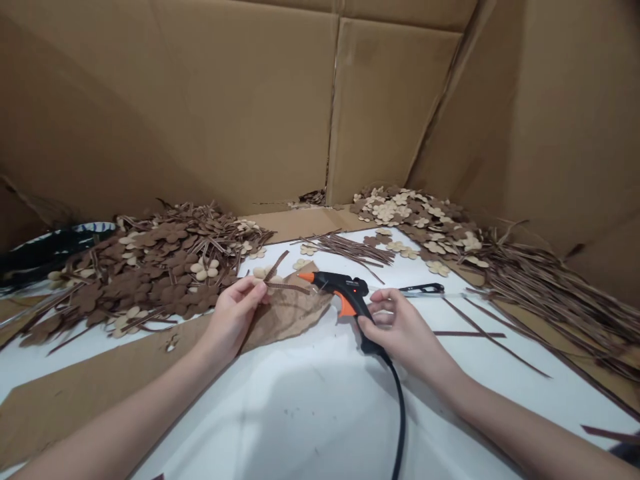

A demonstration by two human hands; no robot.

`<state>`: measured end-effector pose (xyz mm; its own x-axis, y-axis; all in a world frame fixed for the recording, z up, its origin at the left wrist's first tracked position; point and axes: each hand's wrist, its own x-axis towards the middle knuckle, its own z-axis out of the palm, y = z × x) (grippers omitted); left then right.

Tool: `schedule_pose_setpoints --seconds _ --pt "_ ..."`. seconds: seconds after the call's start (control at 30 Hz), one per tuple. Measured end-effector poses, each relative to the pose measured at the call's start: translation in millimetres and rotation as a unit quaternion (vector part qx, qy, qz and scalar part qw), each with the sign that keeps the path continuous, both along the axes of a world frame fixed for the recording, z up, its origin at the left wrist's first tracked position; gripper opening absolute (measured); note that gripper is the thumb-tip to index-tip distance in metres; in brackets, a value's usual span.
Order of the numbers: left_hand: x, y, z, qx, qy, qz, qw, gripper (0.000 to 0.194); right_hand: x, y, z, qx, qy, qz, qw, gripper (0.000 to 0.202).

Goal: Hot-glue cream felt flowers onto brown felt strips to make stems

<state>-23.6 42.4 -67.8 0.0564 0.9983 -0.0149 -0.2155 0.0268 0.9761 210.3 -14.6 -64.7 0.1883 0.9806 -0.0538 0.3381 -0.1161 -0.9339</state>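
Observation:
My left hand (pixel 239 312) pinches a brown strip (pixel 290 287) that extends to the right from the fingertips, above a torn piece of cardboard (pixel 285 317). Another short brown strip (pixel 277 266) slants up near the fingers. My right hand (pixel 395 323) has its thumb and fingers curled round the handle of a black and orange glue gun (pixel 345 287). The gun's orange tip points left, just above the held strip, and a red light shows on its body. A pale flower piece (pixel 265 273) lies behind my left fingertips, partly hidden.
Brown and cream flower pieces with strips are heaped at the left (pixel 170 267). Another flower pile (pixel 400 210) stands at the back right, beside many long brown strips (pixel 555 293). Cardboard walls (pixel 240 100) rise behind. A black cable (pixel 400 413) runs toward me.

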Motion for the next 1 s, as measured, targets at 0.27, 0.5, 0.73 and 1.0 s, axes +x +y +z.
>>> schedule_pose_setpoints --seconds 0.27,0.5,0.73,1.0 --pt "6 -10 2.7 -0.015 0.013 -0.035 0.999 0.024 -1 -11 10.2 -0.082 0.215 0.046 0.972 0.026" --pt "4 -7 -2.7 -0.013 0.026 -0.054 0.998 0.022 8 -13 10.7 -0.039 0.248 -0.051 0.966 0.023" --pt "9 -20 6.9 0.018 0.066 -0.023 0.997 0.022 8 -21 8.1 -0.034 0.262 -0.005 0.964 0.018" --pt "20 -40 18.9 -0.014 0.094 0.007 0.995 0.02 4 -31 5.0 0.041 0.124 0.004 0.991 0.03"
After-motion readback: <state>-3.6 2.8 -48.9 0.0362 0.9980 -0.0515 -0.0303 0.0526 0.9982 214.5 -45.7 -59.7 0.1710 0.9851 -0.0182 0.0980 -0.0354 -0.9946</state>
